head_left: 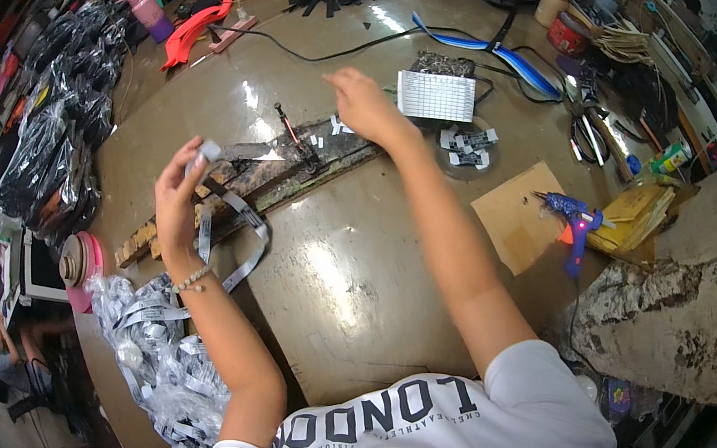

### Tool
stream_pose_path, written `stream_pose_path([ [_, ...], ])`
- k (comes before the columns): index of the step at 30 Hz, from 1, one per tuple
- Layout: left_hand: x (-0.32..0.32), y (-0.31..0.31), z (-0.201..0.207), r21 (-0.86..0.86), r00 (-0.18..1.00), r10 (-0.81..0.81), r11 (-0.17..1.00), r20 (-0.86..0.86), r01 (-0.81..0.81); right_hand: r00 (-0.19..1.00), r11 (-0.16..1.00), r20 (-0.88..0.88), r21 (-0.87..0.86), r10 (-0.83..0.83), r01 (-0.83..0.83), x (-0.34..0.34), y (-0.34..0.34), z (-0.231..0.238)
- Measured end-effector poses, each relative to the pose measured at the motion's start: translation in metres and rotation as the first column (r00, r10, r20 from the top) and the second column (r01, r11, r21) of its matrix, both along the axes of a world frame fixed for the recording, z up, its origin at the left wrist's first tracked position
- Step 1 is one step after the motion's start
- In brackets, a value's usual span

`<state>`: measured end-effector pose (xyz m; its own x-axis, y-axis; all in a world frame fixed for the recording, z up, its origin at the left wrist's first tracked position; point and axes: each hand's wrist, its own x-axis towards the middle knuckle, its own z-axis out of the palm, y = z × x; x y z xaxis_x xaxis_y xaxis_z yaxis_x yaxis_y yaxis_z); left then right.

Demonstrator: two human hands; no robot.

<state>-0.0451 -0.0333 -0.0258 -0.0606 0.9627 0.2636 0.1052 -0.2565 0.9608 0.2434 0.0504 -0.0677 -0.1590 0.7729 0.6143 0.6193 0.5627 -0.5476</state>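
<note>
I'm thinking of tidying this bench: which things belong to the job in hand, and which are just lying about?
Seemingly in the job:
small pale piece in the left hand
pale strip looping near that hand
long worn beam near the right hand

Probably just lying about:
pink-and-purple bottle
red tub

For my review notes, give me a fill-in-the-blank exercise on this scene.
A small pale piece is pinched in the person's ____ hand.
The white gridded panel is nearer the ____ hand.
The glue gun is mostly ____.
The pink-topped bottle is ____ lower down.

Missing words: left; right; blue; purple.
</note>
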Motion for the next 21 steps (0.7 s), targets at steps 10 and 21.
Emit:
stream_pose_path([
  [10, 0.070, 0.039, 0.005, -0.214, 0.990, -0.135, 0.967, 0.026, 0.138, 0.839, 0.750, -0.539, -0.522, 0.081, -0.408, -0.022, -0.026, 0.045],
  [21, 0.060, 0.046, -0.015, -0.324, 0.975, -0.218, 0.921, 0.030, 0.216, 0.785, 0.708, -0.601, -0.491, 0.148, -0.509, -0.035, -0.017, 0.013],
])
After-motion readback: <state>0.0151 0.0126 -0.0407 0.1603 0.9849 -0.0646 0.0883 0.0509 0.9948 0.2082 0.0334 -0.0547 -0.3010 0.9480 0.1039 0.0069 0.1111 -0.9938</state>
